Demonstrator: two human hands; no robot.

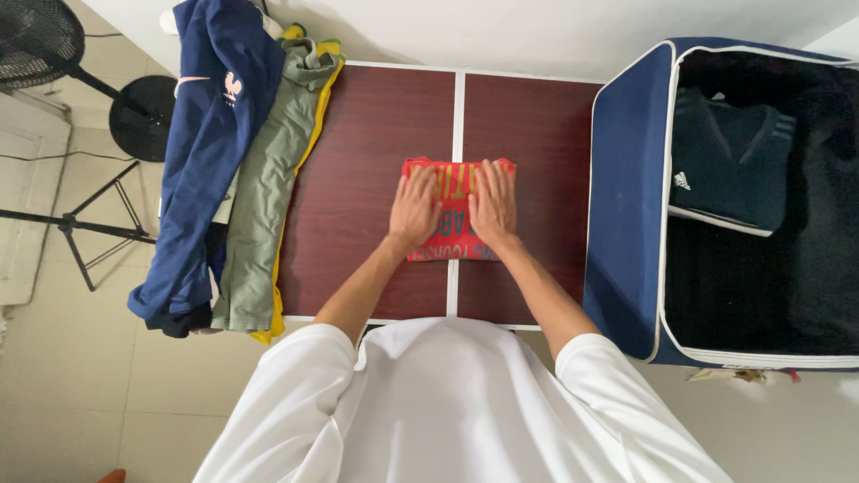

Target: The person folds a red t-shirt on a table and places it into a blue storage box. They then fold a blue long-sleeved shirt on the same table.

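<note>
- Left hand [414,207] flat, fingers spread, palm down on the left half of a red shirt [456,234]; gripping nothing, just pressing
- Right hand [493,201] likewise flat and spread on the right half, close beside the left, thumbs nearly meeting
- Red shirt already folded to a small rectangle, lying mid-table [358,179] across the centre seam
- By the look of it, folding done or nearly so, hands smoothing the last fold; shirt not yet in the suitcase [626,206]
- Suitcase open at the right, touching the table's edge, with a dark folded top [729,170] inside and room to spare
- Pile [242,161] of unfolded clothes draped over the left edge: navy, olive, yellow beneath; likely folding left to do there
- Fan [40,36] and tripod [98,224] on the floor, far left
</note>
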